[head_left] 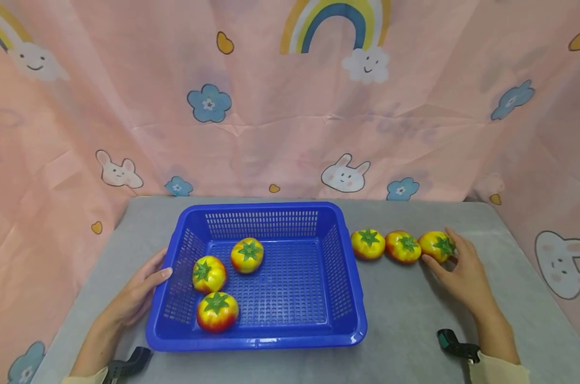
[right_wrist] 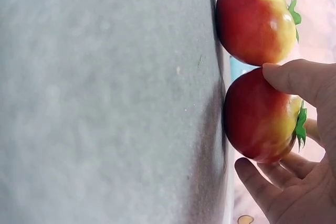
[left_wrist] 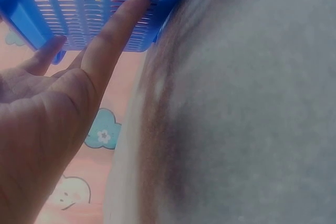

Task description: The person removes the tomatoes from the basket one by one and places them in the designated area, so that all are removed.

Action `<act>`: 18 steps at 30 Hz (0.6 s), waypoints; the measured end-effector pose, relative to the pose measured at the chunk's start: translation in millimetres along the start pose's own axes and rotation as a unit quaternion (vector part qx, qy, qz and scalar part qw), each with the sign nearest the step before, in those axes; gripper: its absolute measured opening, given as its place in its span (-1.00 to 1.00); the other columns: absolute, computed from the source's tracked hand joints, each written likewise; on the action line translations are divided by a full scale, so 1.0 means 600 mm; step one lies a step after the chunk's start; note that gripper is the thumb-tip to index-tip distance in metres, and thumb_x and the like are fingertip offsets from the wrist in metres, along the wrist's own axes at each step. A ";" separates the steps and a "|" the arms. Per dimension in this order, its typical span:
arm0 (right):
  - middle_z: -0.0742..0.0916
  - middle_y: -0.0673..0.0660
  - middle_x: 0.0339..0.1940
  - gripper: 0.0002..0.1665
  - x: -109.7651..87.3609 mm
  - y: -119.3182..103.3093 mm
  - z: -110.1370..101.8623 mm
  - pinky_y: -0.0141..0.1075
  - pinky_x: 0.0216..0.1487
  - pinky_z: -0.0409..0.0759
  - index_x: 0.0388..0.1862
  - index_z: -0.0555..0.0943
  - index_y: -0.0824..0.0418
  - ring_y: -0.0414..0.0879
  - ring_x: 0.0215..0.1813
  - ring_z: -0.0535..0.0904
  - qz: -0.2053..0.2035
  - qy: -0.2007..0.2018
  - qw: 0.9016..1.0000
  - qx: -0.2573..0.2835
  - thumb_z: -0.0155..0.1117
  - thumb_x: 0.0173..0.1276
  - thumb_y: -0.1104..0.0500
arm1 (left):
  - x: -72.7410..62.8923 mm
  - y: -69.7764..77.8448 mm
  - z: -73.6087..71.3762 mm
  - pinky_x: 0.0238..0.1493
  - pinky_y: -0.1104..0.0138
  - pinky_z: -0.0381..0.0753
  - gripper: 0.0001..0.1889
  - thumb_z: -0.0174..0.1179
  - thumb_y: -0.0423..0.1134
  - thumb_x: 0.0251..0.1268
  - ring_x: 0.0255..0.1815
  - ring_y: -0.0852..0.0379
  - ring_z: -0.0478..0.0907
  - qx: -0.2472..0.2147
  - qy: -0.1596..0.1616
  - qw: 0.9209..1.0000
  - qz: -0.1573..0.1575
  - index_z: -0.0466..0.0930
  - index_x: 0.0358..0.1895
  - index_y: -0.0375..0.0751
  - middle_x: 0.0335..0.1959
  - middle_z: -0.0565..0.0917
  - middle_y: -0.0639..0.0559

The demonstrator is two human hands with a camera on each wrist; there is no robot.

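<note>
A blue plastic basket point(head_left: 280, 341) with slotted walls stands on the grey table. Three yellow-and-red tomatoes lie inside, towards its left: a back tomato point(head_left: 247, 256), a middle tomato point(head_left: 210, 274) and a front tomato point(head_left: 217, 312). My left hand point(head_left: 138, 290) holds the basket's left side, thumb on the rim and fingers against the outer wall point(left_wrist: 97, 3). Right of the basket, three more tomatoes sit in a row. Around the rightmost tomato point(head_left: 434, 246) my right hand point(head_left: 465, 269) is curled, thumb on its near side. That tomato point(right_wrist: 262, 116) rests on the table beside the middle one point(right_wrist: 254, 19).
The row's left tomato point(head_left: 368, 244) is close to the basket's right wall. Grey cloth covers the table point(head_left: 400, 320). Behind it hangs a pink patterned curtain point(head_left: 270, 144), which also runs along both sides. A dark wrist device point(head_left: 455, 346) shows below each hand.
</note>
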State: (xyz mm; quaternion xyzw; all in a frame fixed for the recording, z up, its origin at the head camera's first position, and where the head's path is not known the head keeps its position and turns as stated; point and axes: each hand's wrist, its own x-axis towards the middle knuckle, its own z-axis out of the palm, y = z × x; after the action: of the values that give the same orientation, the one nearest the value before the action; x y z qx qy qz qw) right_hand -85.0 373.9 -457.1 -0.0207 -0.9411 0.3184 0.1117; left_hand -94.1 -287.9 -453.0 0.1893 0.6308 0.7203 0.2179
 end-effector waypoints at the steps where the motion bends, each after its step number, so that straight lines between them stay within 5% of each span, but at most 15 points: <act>1: 0.35 0.65 0.49 0.03 0.000 0.000 0.000 -0.90 0.04 0.26 0.67 0.13 0.43 0.53 0.38 0.37 0.000 -0.001 1.000 0.000 0.47 0.45 0.10 | 0.000 -0.001 0.000 0.21 0.22 0.75 -0.39 -0.30 -0.34 0.72 0.35 0.24 0.63 0.001 0.002 1.000 0.000 -0.14 0.72 -0.06 0.45 0.50 0.33; 3: 0.34 0.63 0.51 0.03 0.002 0.000 0.001 -0.94 -0.02 0.10 0.68 0.13 0.41 0.53 0.40 0.36 0.001 -0.004 1.000 -0.002 0.46 0.45 0.09 | -0.001 -0.001 0.000 0.21 0.23 0.75 -0.38 -0.29 -0.34 0.72 0.35 0.25 0.63 0.003 0.005 1.000 -0.001 -0.16 0.72 -0.09 0.45 0.50 0.33; 6: 0.32 0.62 0.53 0.04 0.002 -0.001 0.000 -0.86 0.15 0.28 0.69 0.10 0.38 0.54 0.43 0.33 0.007 -0.011 1.000 -0.007 0.45 0.47 0.07 | -0.001 -0.001 0.000 0.20 0.23 0.75 -0.36 -0.29 -0.33 0.72 0.35 0.25 0.63 0.006 0.008 1.000 -0.005 -0.22 0.73 -0.15 0.44 0.50 0.34; 9: 0.31 0.61 0.55 0.05 0.002 -0.003 0.000 -0.22 0.44 0.59 0.70 0.07 0.38 0.55 0.45 0.32 0.012 -0.017 1.000 -0.011 0.44 0.47 0.06 | -0.001 0.000 0.001 0.21 0.24 0.75 -0.34 -0.28 -0.31 0.73 0.35 0.26 0.62 0.010 0.011 1.000 -0.010 -0.28 0.73 -0.22 0.44 0.49 0.35; 12: 0.29 0.62 0.56 0.06 0.003 -0.006 0.000 0.39 0.23 0.43 0.71 0.05 0.38 0.56 0.45 0.31 0.017 -0.021 1.000 -0.012 0.43 0.48 0.08 | 0.000 0.002 0.002 0.20 0.23 0.75 -0.33 -0.28 -0.30 0.73 0.35 0.26 0.62 0.012 0.013 1.000 -0.013 -0.31 0.73 -0.24 0.45 0.48 0.35; 18: 0.27 0.62 0.57 0.05 0.003 -0.009 0.000 0.45 0.21 0.43 0.70 0.07 0.41 0.57 0.48 0.27 0.014 -0.023 1.000 -0.012 0.43 0.48 0.10 | 0.000 0.003 0.002 0.20 0.21 0.75 -0.37 -0.29 -0.32 0.72 0.35 0.24 0.63 0.004 0.006 1.000 -0.008 -0.20 0.72 -0.13 0.45 0.49 0.32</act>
State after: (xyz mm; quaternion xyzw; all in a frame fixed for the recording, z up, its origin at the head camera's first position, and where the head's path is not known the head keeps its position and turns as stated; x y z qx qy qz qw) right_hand -86.8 370.1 -453.3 -0.0280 -0.9468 0.3092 0.0853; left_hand -93.4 -287.1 -451.1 0.1806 0.6365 0.7170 0.2194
